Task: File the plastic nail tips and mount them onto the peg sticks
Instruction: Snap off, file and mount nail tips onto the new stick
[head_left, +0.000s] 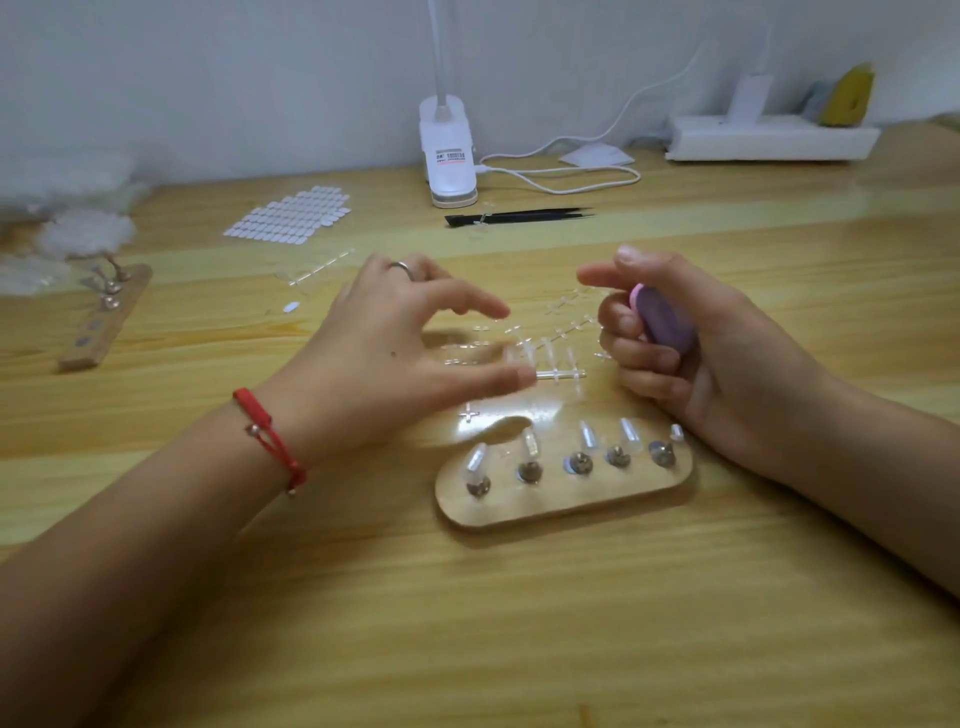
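A wooden peg board (561, 501) lies in front of me, holding several metal pegs with clear nail tips (586, 436) standing on them. Behind it a clear sprue with nail tips (558, 364) rests on the table. My left hand (395, 358) hovers over the sprue's left end, fingers spread, thumb beside the sprue's rod, holding nothing that I can see. My right hand (691, 353) is curled around a purple and pink nail file (662, 319), index finger pointing left.
A second wooden peg board (106, 317) lies at the far left beside clear plastic bags (83, 231). A sheet of adhesive tabs (293, 213), black tweezers (519, 217), a white clip lamp (449, 156) with cable and a power strip (769, 137) stand at the back.
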